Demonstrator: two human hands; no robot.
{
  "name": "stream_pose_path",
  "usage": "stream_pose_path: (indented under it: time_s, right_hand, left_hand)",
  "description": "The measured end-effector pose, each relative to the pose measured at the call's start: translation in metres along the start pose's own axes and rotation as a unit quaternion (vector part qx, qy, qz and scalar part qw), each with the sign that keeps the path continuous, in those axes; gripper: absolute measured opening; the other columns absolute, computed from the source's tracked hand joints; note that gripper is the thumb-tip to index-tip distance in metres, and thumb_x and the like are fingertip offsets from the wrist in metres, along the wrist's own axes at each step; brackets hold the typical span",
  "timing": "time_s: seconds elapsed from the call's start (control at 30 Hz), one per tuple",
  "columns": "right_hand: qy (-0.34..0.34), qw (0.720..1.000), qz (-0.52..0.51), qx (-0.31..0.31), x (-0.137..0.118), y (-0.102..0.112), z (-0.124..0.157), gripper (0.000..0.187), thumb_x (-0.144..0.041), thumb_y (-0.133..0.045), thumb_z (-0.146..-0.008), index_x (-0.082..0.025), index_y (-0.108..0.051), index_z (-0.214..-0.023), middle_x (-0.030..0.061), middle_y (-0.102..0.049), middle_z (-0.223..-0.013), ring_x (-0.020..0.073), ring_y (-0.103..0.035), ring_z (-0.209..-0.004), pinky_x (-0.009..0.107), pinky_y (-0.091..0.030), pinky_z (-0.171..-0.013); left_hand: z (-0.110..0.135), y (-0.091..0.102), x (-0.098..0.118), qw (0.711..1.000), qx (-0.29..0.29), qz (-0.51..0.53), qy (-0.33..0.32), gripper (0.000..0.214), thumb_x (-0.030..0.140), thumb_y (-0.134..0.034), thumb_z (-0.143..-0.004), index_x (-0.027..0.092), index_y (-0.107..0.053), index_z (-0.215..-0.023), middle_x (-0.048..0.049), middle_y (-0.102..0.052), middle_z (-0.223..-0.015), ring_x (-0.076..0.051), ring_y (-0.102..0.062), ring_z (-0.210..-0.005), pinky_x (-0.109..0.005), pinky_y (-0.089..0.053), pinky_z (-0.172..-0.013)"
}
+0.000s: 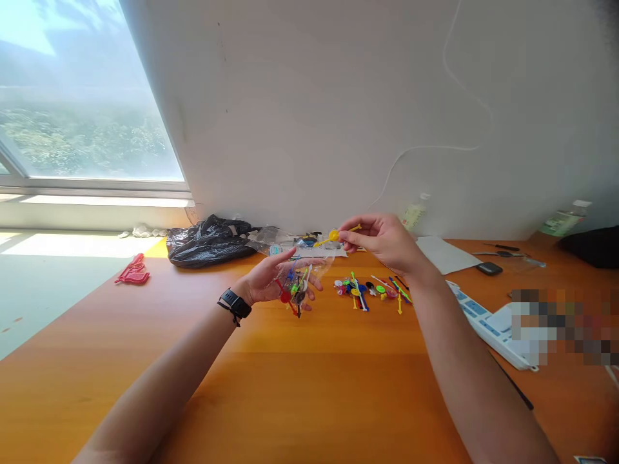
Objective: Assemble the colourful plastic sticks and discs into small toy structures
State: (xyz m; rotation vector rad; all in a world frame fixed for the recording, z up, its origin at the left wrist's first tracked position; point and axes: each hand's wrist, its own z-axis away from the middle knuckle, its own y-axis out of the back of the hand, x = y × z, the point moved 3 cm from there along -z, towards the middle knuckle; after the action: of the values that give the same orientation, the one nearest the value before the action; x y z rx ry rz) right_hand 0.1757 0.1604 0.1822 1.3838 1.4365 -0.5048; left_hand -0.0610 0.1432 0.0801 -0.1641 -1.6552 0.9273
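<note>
My left hand (265,277), with a black watch on the wrist, holds a clear plastic bag (321,263) from below, thumb on the near side and fingers spread behind. Inside the bag lie several plastic spinner arrows in red, black, green, white and blue. Between the thumb and fingers of my right hand (384,241) is a yellow spinner arrow (333,236), a disc with a thin pointer on each side. It is at the upper edge of the bag. Beyond the hands, a loose pile of coloured spinner parts (362,289) rests on the wooden table (309,393).
A black plastic bag (207,241) sits at the back left, with red plastic pieces (134,270) near it. To the right are white paper (449,253), a dark mouse-shaped object (489,268), a blue-white panel (483,319) and bottles (565,219) by the wall.
</note>
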Motion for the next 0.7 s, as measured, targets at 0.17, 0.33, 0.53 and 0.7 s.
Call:
stream_pose_path:
  time_s: [0.17,0.33,0.53,0.7]
  right_hand:
    - [-0.008,0.986,0.11,-0.122,0.001,-0.023,0.004,0.02,-0.04,-0.074,-0.09,-0.021,-0.08,-0.096,0.003,-0.074,-0.078,0.016,-0.065,-0.067,0.029,-0.051,-0.062]
    - [0.028,0.976,0.152,-0.153,-0.005,-0.034,0.009,0.018,-0.035,-0.068,-0.093,-0.023,-0.08,-0.1,0.0032,-0.076,-0.087,0.0184,-0.067,-0.079,0.028,-0.048,-0.066]
    - [0.035,0.983,0.123,-0.135,-0.001,-0.033,0.005,0.017,-0.034,-0.066,-0.094,-0.023,-0.078,-0.098,0.0038,-0.076,-0.09,0.0187,-0.067,-0.082,0.029,-0.05,-0.07]
    - [0.01,0.986,0.049,-0.158,0.003,-0.045,0.006,0.019,-0.035,-0.071,-0.092,-0.021,-0.076,-0.102,0.0044,-0.075,-0.088,0.018,-0.068,-0.078,0.029,-0.054,-0.069]
  left_hand:
    - [-0.005,-0.004,-0.009,1.0,-0.003,-0.007,0.018,0.072,0.059,-0.033,-0.106,0.013,-0.039,-0.162,-0.024,-0.074,-0.115,-0.033,-0.076,-0.092,-0.033,-0.053,-0.063]
    - [-0.009,-0.009,-0.014,0.999,-0.01,-0.025,0.023,0.073,0.059,-0.032,-0.106,0.011,-0.04,-0.16,-0.0233,-0.075,-0.11,-0.034,-0.076,-0.089,-0.035,-0.054,-0.065]
    - [-0.011,-0.014,-0.016,0.999,-0.005,-0.02,0.037,0.073,0.06,-0.031,-0.105,0.011,-0.043,-0.158,-0.0223,-0.074,-0.111,-0.035,-0.075,-0.092,-0.044,-0.057,-0.078]
    - [-0.012,-0.008,-0.019,0.999,-0.039,-0.022,0.024,0.071,0.06,-0.028,-0.107,0.009,-0.052,-0.15,-0.0239,-0.074,-0.114,-0.034,-0.075,-0.093,-0.045,-0.055,-0.082]
